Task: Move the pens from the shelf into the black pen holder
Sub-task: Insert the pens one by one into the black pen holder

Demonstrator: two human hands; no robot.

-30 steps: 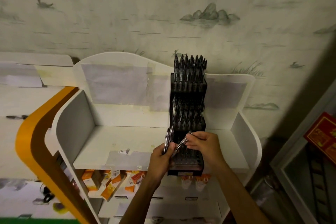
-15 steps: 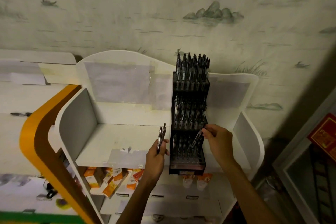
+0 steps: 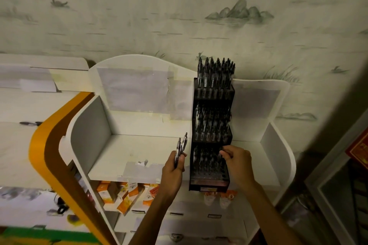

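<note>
A tall black pen holder [image 3: 211,182] with three stepped tiers stands on the white shelf [image 3: 127,151], its upper tiers full of dark pens. My left hand [image 3: 172,169] grips two pens [image 3: 181,146] upright, just left of the holder. My right hand [image 3: 238,162] is at the lowest tier's right side, its curled fingertips pinching the top of a pen standing there. The pen under those fingers is mostly hidden.
The shelf has white side walls [image 3: 88,125] and a curved back panel. Orange and white boxes [image 3: 127,193] lie on the level below. An orange and brown curved edge [image 3: 49,151] borders the left. A lone pen [image 3: 29,123] lies far left. A red box [image 3: 358,149] sits at right.
My right hand took one pen from my left hand's bundle, carried it right and lowered it into the holder's lowest tier. My left hand stayed beside the holder with the other pens.
</note>
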